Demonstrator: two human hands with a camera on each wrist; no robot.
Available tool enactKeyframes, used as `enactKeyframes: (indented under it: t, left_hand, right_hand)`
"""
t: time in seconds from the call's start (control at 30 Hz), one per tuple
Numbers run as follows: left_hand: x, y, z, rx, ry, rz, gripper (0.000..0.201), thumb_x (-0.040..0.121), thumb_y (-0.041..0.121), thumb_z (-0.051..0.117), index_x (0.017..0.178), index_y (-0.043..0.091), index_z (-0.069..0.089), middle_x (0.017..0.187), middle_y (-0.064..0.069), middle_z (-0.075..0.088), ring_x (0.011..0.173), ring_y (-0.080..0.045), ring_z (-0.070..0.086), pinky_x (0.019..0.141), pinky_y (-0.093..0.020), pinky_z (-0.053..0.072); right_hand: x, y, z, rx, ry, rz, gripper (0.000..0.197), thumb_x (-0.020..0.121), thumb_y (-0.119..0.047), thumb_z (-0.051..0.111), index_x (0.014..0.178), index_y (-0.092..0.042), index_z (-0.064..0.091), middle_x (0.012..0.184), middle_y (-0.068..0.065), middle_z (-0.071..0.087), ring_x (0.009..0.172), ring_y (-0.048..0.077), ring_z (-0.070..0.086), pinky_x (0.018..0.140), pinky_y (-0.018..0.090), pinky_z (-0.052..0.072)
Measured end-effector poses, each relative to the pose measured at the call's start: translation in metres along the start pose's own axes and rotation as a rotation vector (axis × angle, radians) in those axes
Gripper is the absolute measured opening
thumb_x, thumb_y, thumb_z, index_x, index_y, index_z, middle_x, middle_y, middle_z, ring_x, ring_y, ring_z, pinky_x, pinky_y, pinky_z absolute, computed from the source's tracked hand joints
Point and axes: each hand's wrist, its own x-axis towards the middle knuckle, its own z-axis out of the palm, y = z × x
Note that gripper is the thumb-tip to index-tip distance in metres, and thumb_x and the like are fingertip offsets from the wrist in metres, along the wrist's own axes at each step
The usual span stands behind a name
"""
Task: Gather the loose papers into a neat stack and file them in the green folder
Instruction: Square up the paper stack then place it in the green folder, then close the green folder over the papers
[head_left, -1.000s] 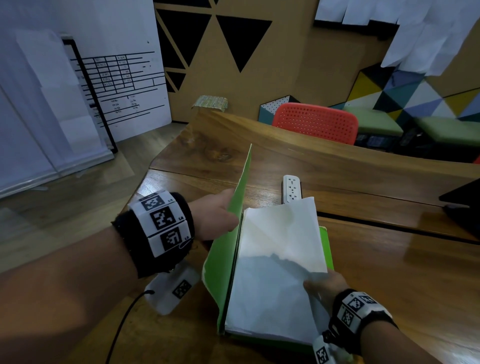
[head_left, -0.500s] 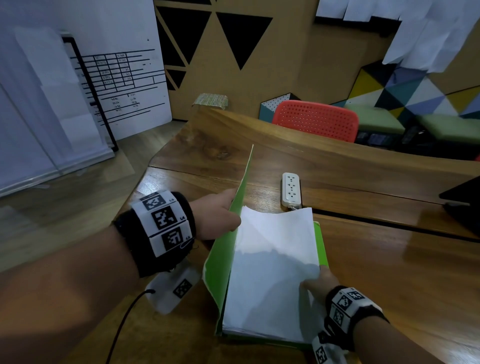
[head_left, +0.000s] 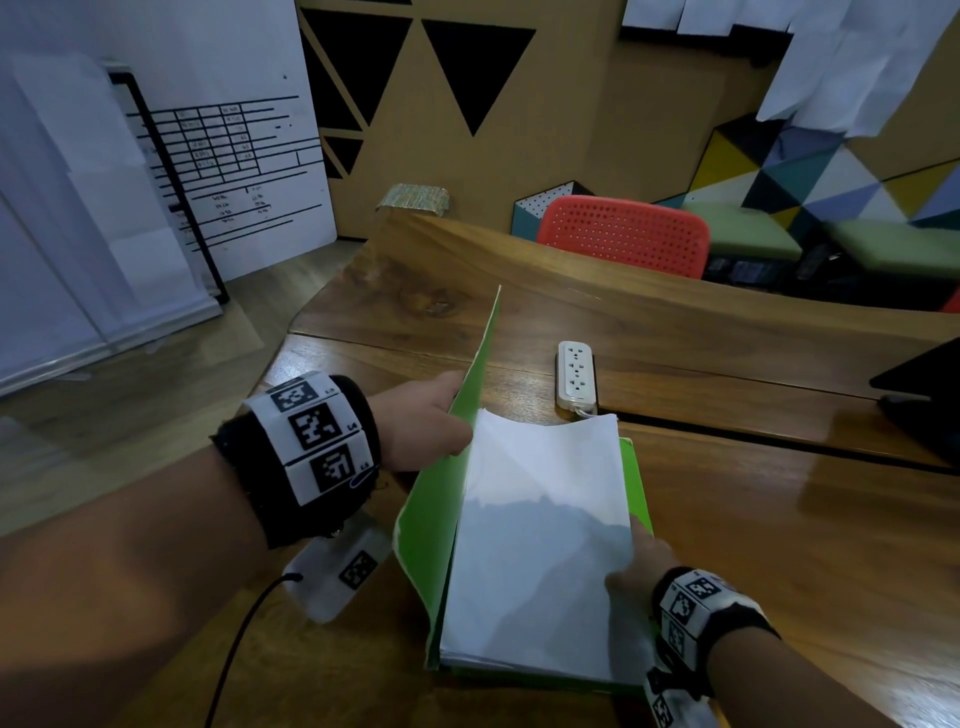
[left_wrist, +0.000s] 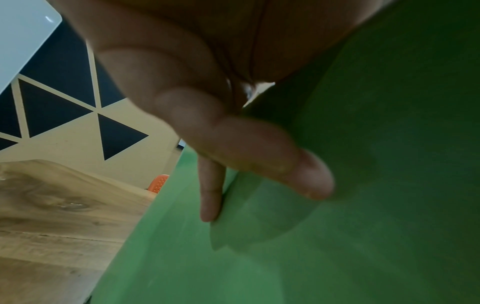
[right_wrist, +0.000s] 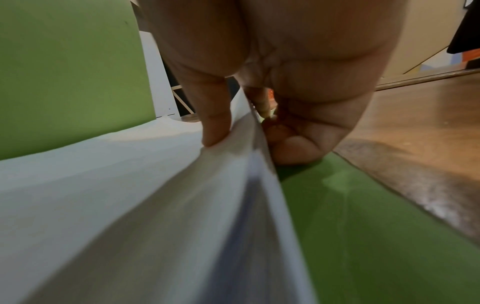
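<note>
While the green folder (head_left: 635, 478) lay open on the table (head_left: 779, 545), its front cover (head_left: 441, 499) stood nearly upright at the stack's left edge, pinched by the left hand (head_left: 421, 426), thumb on the outer face. Inside lay the white papers (head_left: 540, 545), squared into a stack, their far edge curling upward and their right edge lifted in the right hand (head_left: 636, 569), thumb above and curled fingers beneath. A green strip of the folder's back showed just right of the stack. Beyond the folder lay a white power strip (head_left: 574, 375), near but apart; bare wood spread to the folder's right.
</note>
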Motion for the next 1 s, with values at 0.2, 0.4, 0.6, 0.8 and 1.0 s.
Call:
enactKeyframes:
  t: [0.2, 0.4, 0.6, 0.8, 1.0]
  left_hand:
    - [-0.004, 0.003, 0.003, -0.030, -0.007, 0.019, 0.073, 0.060, 0.020, 0.047, 0.133, 0.025, 0.037, 0.111, -0.013, 0.061, 0.099, -0.031, 0.062, 0.081, -0.042, 0.057]
    - [-0.004, 0.005, 0.013, -0.028, -0.005, 0.031, 0.083, 0.056, 0.029, 0.046, 0.138, 0.027, 0.031, 0.116, -0.012, 0.062, 0.101, -0.030, 0.062, 0.089, -0.044, 0.053]
    - [0.002, 0.007, 0.025, -0.095, 0.010, 0.026, 0.077, 0.077, 0.035, 0.056, 0.145, 0.029, 0.021, 0.117, -0.011, 0.064, 0.096, -0.026, 0.068, 0.082, -0.038, 0.057]
    - [0.009, 0.017, 0.067, -0.328, -0.180, 0.125, 0.057, 0.092, 0.051, 0.032, 0.144, 0.030, 0.022, 0.140, -0.007, 0.047, 0.057, -0.014, 0.061, 0.051, -0.024, 0.050]
    - [0.035, -0.021, 0.092, -0.238, -0.033, 0.031, 0.048, 0.094, 0.039, 0.038, 0.138, 0.017, 0.040, 0.127, -0.007, 0.058, 0.090, -0.020, 0.063, 0.081, -0.031, 0.050]
  right_hand:
    - [0.002, 0.003, -0.003, -0.042, -0.051, 0.025, 0.087, 0.075, -0.018, 0.069, 0.146, -0.021, 0.018, 0.131, 0.016, 0.045, 0.119, 0.034, 0.051, 0.093, 0.036, 0.048]
    - [-0.005, 0.004, -0.011, -0.073, -0.084, 0.090, 0.115, 0.065, -0.038, 0.078, 0.149, -0.029, -0.001, 0.140, 0.017, 0.032, 0.123, 0.036, 0.045, 0.097, 0.046, 0.046]
    - [-0.056, -0.030, -0.053, 0.113, 0.008, -0.121, 0.100, 0.060, -0.070, 0.064, 0.141, -0.020, 0.033, 0.131, 0.006, 0.049, 0.115, 0.023, 0.051, 0.088, 0.034, 0.047]
    - [-0.116, -0.072, -0.069, 0.447, -0.149, -0.311, 0.085, 0.062, -0.061, 0.072, 0.129, -0.024, 0.036, 0.096, 0.004, 0.062, 0.069, 0.012, 0.059, 0.058, 0.029, 0.050]
    - [-0.078, -0.011, -0.056, 0.178, -0.015, -0.123, 0.056, 0.072, -0.002, 0.072, 0.122, -0.012, 0.048, 0.092, 0.003, 0.068, 0.079, 0.017, 0.066, 0.059, 0.027, 0.053]
